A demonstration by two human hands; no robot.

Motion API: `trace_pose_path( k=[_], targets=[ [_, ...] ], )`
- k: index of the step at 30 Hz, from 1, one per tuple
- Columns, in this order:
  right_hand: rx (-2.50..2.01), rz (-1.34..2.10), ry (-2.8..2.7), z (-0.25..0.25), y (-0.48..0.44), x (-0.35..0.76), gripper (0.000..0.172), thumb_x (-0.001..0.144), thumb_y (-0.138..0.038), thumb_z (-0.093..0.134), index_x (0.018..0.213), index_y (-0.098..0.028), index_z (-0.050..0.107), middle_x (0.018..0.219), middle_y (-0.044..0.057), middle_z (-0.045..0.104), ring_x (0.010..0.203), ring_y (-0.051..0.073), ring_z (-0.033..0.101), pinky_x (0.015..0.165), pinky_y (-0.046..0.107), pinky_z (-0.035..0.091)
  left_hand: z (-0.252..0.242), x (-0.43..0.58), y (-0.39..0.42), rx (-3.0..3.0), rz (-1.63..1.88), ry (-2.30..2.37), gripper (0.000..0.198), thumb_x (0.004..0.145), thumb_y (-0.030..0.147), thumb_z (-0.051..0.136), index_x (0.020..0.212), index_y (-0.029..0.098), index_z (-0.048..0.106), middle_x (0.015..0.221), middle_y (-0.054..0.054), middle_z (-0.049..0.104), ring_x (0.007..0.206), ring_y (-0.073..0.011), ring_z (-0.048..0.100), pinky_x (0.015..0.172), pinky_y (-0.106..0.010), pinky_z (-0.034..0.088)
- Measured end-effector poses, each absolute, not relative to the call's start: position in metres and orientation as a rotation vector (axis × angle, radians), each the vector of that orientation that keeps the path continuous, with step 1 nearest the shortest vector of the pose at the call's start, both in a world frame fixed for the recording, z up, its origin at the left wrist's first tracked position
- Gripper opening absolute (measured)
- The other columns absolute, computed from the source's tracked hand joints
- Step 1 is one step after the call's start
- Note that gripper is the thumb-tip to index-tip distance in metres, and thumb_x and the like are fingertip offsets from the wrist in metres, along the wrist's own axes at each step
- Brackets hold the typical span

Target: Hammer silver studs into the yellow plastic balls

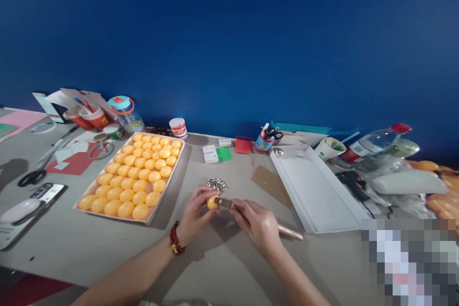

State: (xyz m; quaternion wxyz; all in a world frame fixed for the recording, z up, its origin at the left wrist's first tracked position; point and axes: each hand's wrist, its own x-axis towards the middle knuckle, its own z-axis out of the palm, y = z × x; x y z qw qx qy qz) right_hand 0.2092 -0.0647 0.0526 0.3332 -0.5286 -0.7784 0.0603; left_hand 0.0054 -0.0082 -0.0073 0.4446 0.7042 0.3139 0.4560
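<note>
My left hand point(199, 213) is closed around an orange table tennis ball point(212, 202), held just above the grey table. A flat brownish end of a tool point(225, 203) meets the ball's right side. My right hand point(256, 224) is closed on this tool, and a light wooden handle point(291, 233) sticks out behind the palm; the tool's exact kind is unclear. Just beyond the ball lies a small heap of shiny metal bits point(217, 183), too small to name surely. Left of my hands, a shallow white tray point(147, 220) holds rows of similar orange balls.
A second white tray point(322, 191) stands at right, beside brown cardboard point(271, 184). Small white boxes point(210, 154), a pen cup point(264, 141) and a white tub point(178, 128) line the wall. Scissors point(32, 178) and a phone point(48, 193) lie left; a plastic bottle point(375, 143) leans right.
</note>
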Motion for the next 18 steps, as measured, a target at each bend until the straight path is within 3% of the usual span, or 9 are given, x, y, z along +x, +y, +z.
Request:
trace_pose_path(
  k=[11,18],
  targets=[
    [-1.376,0.161,-1.993,0.0501,-0.0639,0.2116,0.019,0.097,-0.029,0.047,0.102,-0.020,0.063,0.080,0.005,0.072,0.068,0.016,0.067,0.062,0.023,0.047,-0.0057,0.0086,-0.0048,1.548,1.211,0.710,0.032,0.082,0.029,0.068,0.113,0.021,0.066,0.106,-0.009,0.055,0.098,-0.0236,0.055,0.080,-0.035,0.049],
    [-1.369,0.158,-1.996,0.0504,-0.0630,0.2098,0.019,0.097,-0.029,0.047,0.102,-0.019,0.063,0.080,0.005,0.072,0.067,0.016,0.067,0.061,0.023,0.046,-0.0064,0.0088,-0.0067,1.480,1.176,0.726,0.032,0.078,0.031,0.071,0.108,0.021,0.068,0.103,-0.008,0.056,0.095,-0.0230,0.055,0.081,-0.034,0.049]
  ],
)
